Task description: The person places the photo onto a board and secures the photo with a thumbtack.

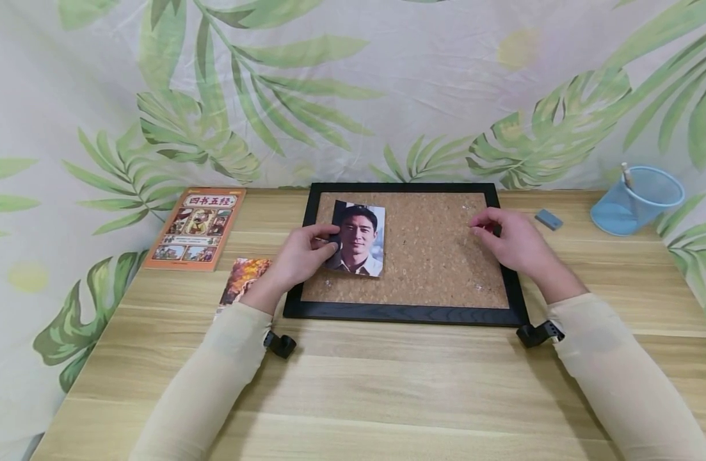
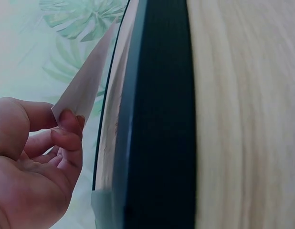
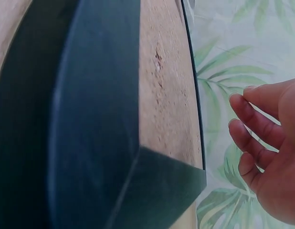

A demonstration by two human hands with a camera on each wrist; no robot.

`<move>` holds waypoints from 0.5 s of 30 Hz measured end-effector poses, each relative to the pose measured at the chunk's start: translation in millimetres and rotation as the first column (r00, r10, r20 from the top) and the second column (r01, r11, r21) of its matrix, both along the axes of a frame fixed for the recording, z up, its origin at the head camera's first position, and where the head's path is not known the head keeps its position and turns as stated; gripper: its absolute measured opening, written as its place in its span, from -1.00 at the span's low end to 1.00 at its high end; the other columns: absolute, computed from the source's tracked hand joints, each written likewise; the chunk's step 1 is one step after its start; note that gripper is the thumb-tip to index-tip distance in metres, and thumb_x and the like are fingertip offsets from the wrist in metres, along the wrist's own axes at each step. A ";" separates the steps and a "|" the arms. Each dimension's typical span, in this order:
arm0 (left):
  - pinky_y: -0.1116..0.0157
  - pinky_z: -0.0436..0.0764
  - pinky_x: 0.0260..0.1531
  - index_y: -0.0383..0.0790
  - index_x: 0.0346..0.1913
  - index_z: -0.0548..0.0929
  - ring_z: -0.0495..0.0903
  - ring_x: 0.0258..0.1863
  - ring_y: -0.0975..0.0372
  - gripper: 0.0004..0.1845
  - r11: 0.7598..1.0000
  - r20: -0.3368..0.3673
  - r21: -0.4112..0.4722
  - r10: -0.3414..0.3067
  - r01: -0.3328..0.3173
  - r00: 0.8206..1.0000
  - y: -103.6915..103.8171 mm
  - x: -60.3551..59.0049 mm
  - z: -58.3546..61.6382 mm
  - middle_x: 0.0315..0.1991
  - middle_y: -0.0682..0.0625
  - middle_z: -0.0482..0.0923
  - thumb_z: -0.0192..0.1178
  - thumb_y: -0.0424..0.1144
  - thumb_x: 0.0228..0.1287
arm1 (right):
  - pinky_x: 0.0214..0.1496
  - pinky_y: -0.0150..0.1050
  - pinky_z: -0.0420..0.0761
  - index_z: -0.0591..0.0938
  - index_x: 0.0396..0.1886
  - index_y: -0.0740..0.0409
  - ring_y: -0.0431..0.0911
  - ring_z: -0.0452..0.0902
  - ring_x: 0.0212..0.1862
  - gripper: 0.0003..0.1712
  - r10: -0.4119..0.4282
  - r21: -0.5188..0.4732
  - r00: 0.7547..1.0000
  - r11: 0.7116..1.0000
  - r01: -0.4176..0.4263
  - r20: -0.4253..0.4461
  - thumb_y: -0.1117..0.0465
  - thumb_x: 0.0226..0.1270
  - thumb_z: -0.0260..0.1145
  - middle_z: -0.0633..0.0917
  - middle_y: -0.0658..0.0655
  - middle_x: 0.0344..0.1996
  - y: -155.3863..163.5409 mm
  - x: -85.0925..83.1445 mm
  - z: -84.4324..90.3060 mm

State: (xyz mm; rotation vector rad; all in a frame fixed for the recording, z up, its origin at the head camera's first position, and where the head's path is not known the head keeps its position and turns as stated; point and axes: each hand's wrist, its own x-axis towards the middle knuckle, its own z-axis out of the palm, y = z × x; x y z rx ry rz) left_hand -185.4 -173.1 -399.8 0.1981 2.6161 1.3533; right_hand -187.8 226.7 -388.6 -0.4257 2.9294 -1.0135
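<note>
My left hand pinches the left edge of a portrait photo between thumb and fingers. The photo overlaps the left part of a black-framed cork board on the table; in the left wrist view the photo stands tilted away from the cork. Over the board's right side, my right hand has its thumb and index fingertips pinched together. A small red spot shows between those fingers in the head view, but I cannot tell what it is. Its other fingers curve loosely in the right wrist view.
An orange illustrated booklet lies at the back left. Another autumn-coloured picture is partly under my left forearm. Right of the board are a blue-grey eraser and a blue mesh pen cup. A leaf-patterned cloth hangs behind.
</note>
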 end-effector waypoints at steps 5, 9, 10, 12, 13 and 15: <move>0.35 0.56 -0.27 -0.32 0.39 0.65 0.64 -0.17 0.13 -0.58 0.998 -0.011 -0.049 -0.036 0.035 0.999 9.0 -2.3 -2.9 -0.01 -0.23 0.67 0.25 -0.36 0.56 | -0.14 -0.11 0.49 0.74 0.11 0.27 0.07 0.54 -0.17 -0.76 0.023 -0.002 1.000 1.000 -0.023 -0.003 0.24 0.67 0.26 0.75 0.29 -0.08 -4.8 -0.8 0.3; 0.29 0.58 -0.20 -0.35 0.39 0.64 0.65 -0.15 0.09 -0.56 0.992 -0.041 -0.104 -0.073 0.069 0.996 15.2 -3.3 -4.2 -0.02 -0.22 0.69 0.28 -0.33 0.54 | -0.11 -0.12 0.50 0.75 0.10 0.27 0.07 0.58 -0.13 -0.76 0.034 -0.015 0.999 0.999 -0.034 -0.005 0.24 0.67 0.27 0.77 0.29 -0.08 -10.3 -2.2 0.6; 0.28 0.57 -0.18 -0.36 0.39 0.64 0.65 -0.15 0.09 -0.56 0.990 -0.050 -0.118 -0.081 0.075 0.995 16.5 -3.5 -4.3 -0.03 -0.22 0.69 0.29 -0.31 0.53 | -0.10 -0.11 0.51 0.75 0.09 0.28 0.07 0.59 -0.11 -0.76 0.037 -0.018 0.999 0.999 -0.037 -0.005 0.24 0.66 0.27 0.77 0.29 -0.07 -11.8 -2.6 0.7; 0.25 0.56 -0.15 -0.36 0.38 0.64 0.63 -0.16 0.09 -0.54 0.985 -0.063 -0.153 -0.088 0.078 0.994 18.5 -3.9 -3.7 -0.07 -0.20 0.70 0.31 -0.28 0.52 | -0.08 -0.09 0.52 0.75 0.08 0.28 0.07 0.61 -0.09 -0.76 0.044 -0.023 0.999 0.999 -0.044 0.003 0.24 0.66 0.27 0.77 0.30 -0.07 -15.2 -2.9 1.3; 0.24 0.55 -0.15 -0.35 0.39 0.64 0.61 -0.17 0.09 -0.53 0.983 -0.066 -0.168 -0.091 0.079 0.994 19.3 -4.3 -3.6 -0.09 -0.19 0.69 0.32 -0.27 0.51 | -0.06 -0.07 0.53 0.75 0.07 0.29 0.08 0.61 -0.08 -0.77 0.049 -0.022 0.999 0.999 -0.049 0.007 0.25 0.65 0.28 0.77 0.29 -0.07 -16.9 -3.0 1.9; 0.23 0.53 -0.16 -0.35 0.40 0.63 0.58 -0.20 0.11 -0.51 0.977 -0.065 -0.195 -0.098 0.084 0.993 20.2 -5.6 -4.2 -0.12 -0.16 0.67 0.34 -0.24 0.50 | -0.02 -0.03 0.54 0.75 0.07 0.28 0.09 0.62 -0.06 -0.78 0.059 -0.020 0.998 0.998 -0.059 0.015 0.26 0.65 0.28 0.77 0.29 -0.07 -20.4 -3.7 2.9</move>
